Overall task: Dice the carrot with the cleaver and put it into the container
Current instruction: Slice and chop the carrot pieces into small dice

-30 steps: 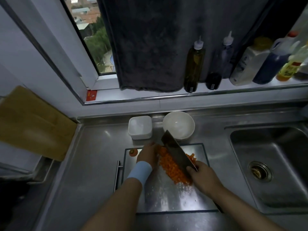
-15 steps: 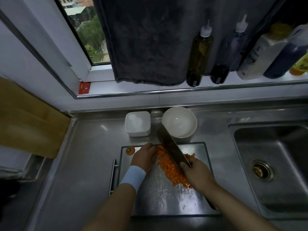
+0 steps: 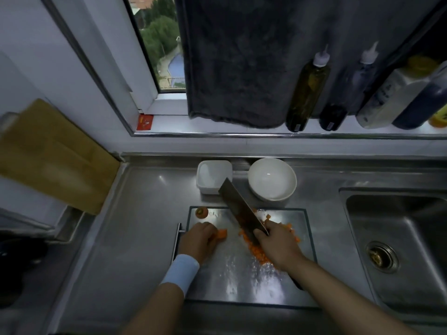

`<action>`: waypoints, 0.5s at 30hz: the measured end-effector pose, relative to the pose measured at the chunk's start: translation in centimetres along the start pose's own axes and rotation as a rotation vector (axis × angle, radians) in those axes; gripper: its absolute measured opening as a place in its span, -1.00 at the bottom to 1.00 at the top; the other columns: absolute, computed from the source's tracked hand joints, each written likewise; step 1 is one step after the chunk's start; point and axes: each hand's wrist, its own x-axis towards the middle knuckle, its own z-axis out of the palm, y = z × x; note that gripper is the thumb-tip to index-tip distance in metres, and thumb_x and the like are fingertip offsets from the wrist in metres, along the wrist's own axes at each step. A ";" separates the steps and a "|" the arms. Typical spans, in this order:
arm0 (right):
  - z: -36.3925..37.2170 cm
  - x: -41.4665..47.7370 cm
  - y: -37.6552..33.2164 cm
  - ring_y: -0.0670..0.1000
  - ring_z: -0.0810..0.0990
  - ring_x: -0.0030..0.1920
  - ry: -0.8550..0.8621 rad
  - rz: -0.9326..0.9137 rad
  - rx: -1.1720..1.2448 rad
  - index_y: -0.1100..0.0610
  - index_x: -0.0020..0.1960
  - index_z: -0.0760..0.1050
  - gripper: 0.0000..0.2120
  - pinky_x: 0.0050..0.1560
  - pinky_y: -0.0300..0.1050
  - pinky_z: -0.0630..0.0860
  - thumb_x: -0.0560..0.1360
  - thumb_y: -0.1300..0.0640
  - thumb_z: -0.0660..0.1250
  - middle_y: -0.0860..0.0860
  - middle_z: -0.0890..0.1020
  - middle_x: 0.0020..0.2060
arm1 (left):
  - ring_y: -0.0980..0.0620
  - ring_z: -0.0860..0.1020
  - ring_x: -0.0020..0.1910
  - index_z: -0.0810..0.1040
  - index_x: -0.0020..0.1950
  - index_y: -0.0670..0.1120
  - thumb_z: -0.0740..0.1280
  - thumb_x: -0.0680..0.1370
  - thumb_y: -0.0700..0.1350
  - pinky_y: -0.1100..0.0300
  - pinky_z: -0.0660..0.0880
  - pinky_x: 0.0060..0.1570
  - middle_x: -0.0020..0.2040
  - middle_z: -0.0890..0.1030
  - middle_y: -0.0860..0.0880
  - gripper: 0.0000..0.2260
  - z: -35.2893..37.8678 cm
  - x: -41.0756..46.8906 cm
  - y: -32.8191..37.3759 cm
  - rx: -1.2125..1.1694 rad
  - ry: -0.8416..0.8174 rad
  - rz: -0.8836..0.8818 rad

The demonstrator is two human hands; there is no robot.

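Carrot bits are piled in an orange heap on the steel cutting board, on its right half. The heap is stretched in a line from the far middle of the board toward the near right. One uncut chunk of carrot is pinched under the fingertips of the left hand, on the left part of the board, just apart from the heap. A blue wristband is worn on that arm. The cleaver is held in the right hand, which is closed around the handle. The blade is tilted and lifted at its far end, and its long side points away and to the left, toward the square white container. The near part of the blade is over the heap. A white bowl is set just right of the container, behind the board. The cut carrot top is left in the far left corner of the board. A sink is seen on the right.
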 end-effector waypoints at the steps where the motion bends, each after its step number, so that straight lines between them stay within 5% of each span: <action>1: 0.3 -0.1 -0.2 -0.10 0.59 -0.16 -0.018 -0.012 -0.013 -0.01 0.02 0.57 -0.86 -0.12 -0.12 0.52 0.61 0.00 0.24 -0.07 0.65 -0.17 | 0.10 0.54 -0.08 0.60 -0.11 0.03 0.31 0.55 0.10 0.18 0.51 -0.08 -0.08 0.58 0.10 -0.82 -0.1 -1.1 -0.4 -0.037 -0.027 -0.002; 3: 1.1 -0.5 -0.6 -0.12 0.58 -0.17 -0.075 -0.037 -0.048 0.00 0.02 0.58 -0.85 -0.11 -0.12 0.52 0.60 0.00 0.25 -0.06 0.65 -0.16 | 0.07 0.54 0.03 0.62 -0.01 0.02 0.36 0.53 0.00 0.21 0.49 0.03 0.05 0.57 0.10 -0.90 0.1 -3.2 -1.2 -0.086 -0.047 0.003; 7: 2.8 -1.2 -1.2 -0.10 0.59 -0.18 -0.128 -0.060 -0.147 -0.03 -0.02 0.55 -0.82 -0.12 -0.11 0.52 0.58 -0.08 0.24 -0.08 0.63 -0.19 | 0.11 0.43 0.25 0.53 0.27 0.14 0.35 0.50 0.09 0.26 0.35 0.20 0.33 0.43 0.19 -0.66 0.1 -5.7 -1.6 -0.065 -0.072 -0.029; 15: 4.8 -1.5 -2.5 -0.11 0.55 -0.24 -0.110 -0.086 -0.287 -0.04 -0.10 0.50 -0.82 -0.28 -0.17 0.41 0.57 -0.12 0.25 -0.07 0.61 -0.25 | 0.04 0.52 -0.04 0.51 0.03 0.15 0.26 0.49 0.20 0.13 0.51 -0.01 -0.01 0.53 0.08 -0.80 0.1 -5.1 -1.2 -0.128 -0.070 -0.105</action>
